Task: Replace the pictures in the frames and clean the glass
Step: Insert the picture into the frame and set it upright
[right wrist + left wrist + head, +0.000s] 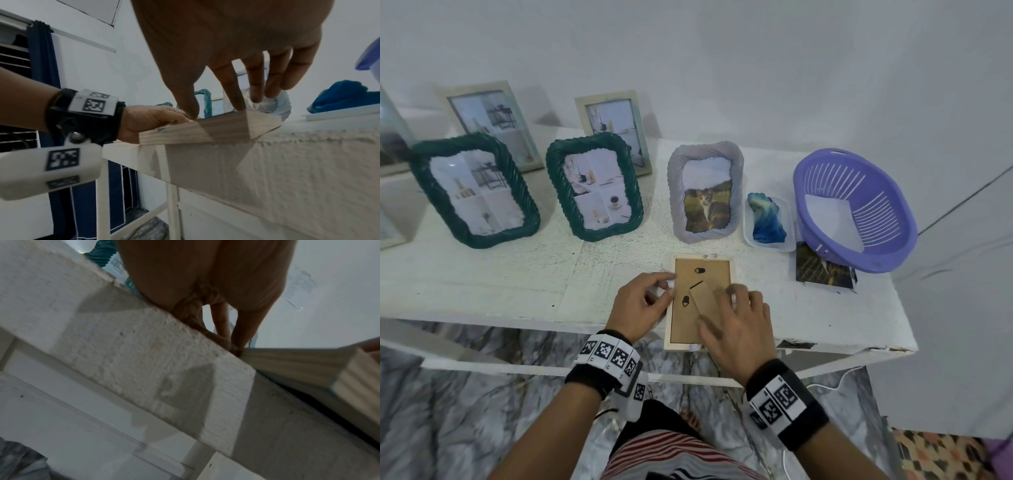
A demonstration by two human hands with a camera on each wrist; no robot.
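Note:
A light wooden picture frame lies face down at the front edge of the white table. Its brown backing board, two black turn clips and folded easel leg face up. My left hand pinches the frame's left side; in the left wrist view its fingers meet at the frame's edge. My right hand is spread over the lower right of the backing. In the right wrist view its straight fingers touch the top of the frame.
Behind stand a grey frame with a cat picture, two green rope frames and pale frames. At the right are a blue cloth in a clear tray, a purple basket and a stack of photos.

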